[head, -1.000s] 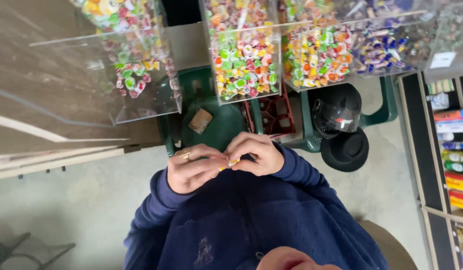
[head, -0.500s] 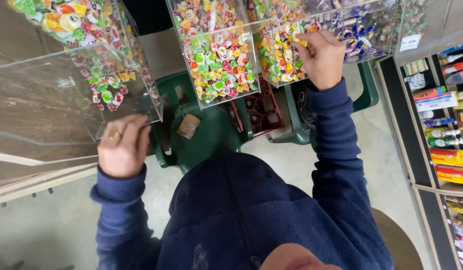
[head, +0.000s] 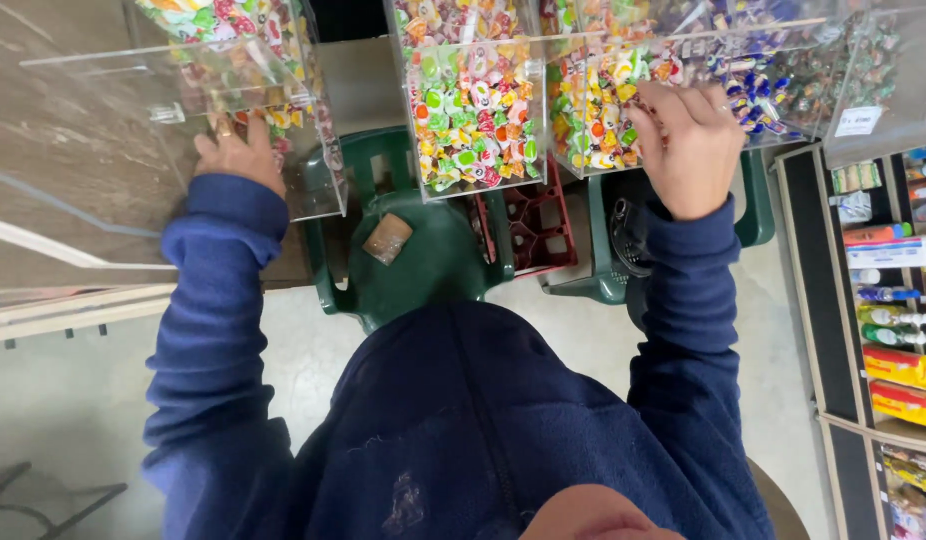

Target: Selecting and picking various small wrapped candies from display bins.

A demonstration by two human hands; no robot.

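Observation:
My left hand (head: pixel 238 152), with a ring on one finger, rests against the lower front of a clear acrylic bin (head: pixel 283 190) of wrapped sweets at the upper left. Its fingertips are hidden behind the clear plastic. My right hand (head: pixel 688 145) is raised to another clear bin (head: pixel 593 110) full of colourful wrapped sweets. Its fingers are curled tight at the bin's front edge, and I cannot see whether anything is inside them. Between my hands hangs a third bin (head: pixel 473 120) of green, red and yellow sweets. Both arms are in dark blue sleeves.
Below the bins stand a green plastic chair (head: pixel 423 265) with a small brown packet (head: pixel 388 238) on its seat, a red crate (head: pixel 528 225) and a second green chair (head: pixel 603 280). Shelves of packaged goods (head: pixel 888 300) run down the right. A wooden counter (head: pixel 73 170) is at left.
My hands were together in front of my chest on a small item. They have since parted. The right rose to the sweet bin, and the left moved out to the left bin.

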